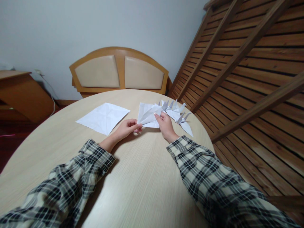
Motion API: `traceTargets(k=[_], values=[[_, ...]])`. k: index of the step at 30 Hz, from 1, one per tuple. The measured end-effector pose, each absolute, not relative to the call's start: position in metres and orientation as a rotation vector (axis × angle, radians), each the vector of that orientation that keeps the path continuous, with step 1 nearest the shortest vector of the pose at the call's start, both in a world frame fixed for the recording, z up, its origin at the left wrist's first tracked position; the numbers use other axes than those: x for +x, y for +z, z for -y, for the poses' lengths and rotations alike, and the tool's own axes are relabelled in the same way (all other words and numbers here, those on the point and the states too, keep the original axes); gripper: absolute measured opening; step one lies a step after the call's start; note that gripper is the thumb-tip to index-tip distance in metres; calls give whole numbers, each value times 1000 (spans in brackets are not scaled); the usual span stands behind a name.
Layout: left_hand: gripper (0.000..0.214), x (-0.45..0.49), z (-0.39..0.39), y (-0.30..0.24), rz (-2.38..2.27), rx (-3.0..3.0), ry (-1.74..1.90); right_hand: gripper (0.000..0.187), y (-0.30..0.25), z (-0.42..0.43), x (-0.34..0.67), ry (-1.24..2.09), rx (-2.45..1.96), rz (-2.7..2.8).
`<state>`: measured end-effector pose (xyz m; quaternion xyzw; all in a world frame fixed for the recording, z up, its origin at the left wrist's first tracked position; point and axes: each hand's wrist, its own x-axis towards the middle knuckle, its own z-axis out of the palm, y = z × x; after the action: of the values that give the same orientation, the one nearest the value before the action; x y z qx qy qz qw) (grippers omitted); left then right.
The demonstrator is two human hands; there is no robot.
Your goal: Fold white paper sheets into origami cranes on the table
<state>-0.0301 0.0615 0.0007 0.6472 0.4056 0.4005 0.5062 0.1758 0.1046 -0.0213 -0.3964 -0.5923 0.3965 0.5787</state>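
Observation:
A partly folded sheet of white paper (147, 114) is held between my two hands above the table. My left hand (130, 127) pinches its lower left corner between thumb and fingers. On the right edge, my right hand (165, 124) grips it with the thumb on top and the fingers mostly hidden behind. Just beyond my right hand stand several folded white paper cranes (174, 109), partly covered by the hand and the held paper. To the left, a creased square sheet of white paper (104, 117) lies flat, its near corner close to my left wrist.
The round, pale wooden table (133, 177) carries all the paper. Behind it stands a wooden headboard (121, 71) with two cream panels against the wall. A slatted wooden frame (249, 79) leans along the right side. At far left is a brown desk (21, 91) with a white cable nearby.

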Motion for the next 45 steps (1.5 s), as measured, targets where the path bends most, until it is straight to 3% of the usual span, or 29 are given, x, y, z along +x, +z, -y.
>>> traceTargets(k=[9,17,25,31,37,45], values=[[28,-29,-61,5,-1063,1593,940,37,-16,-96,175,934,-941,1549],[29,-32,-66,-3,-1088,1590,1069,35,-10,-87,171,1202,-860,1493],[30,-31,-63,-1,-1097,1735,912,30,-8,-87,170,1161,-868,1450],[34,-32,-65,-8,-1094,1870,871,31,-8,-86,166,1360,-829,1240],[43,-33,-68,-8,-984,1574,1125,37,-11,-91,170,1357,-804,1133],[32,-33,-73,-7,-998,1396,1240,36,-16,-95,175,1248,-875,1261]])
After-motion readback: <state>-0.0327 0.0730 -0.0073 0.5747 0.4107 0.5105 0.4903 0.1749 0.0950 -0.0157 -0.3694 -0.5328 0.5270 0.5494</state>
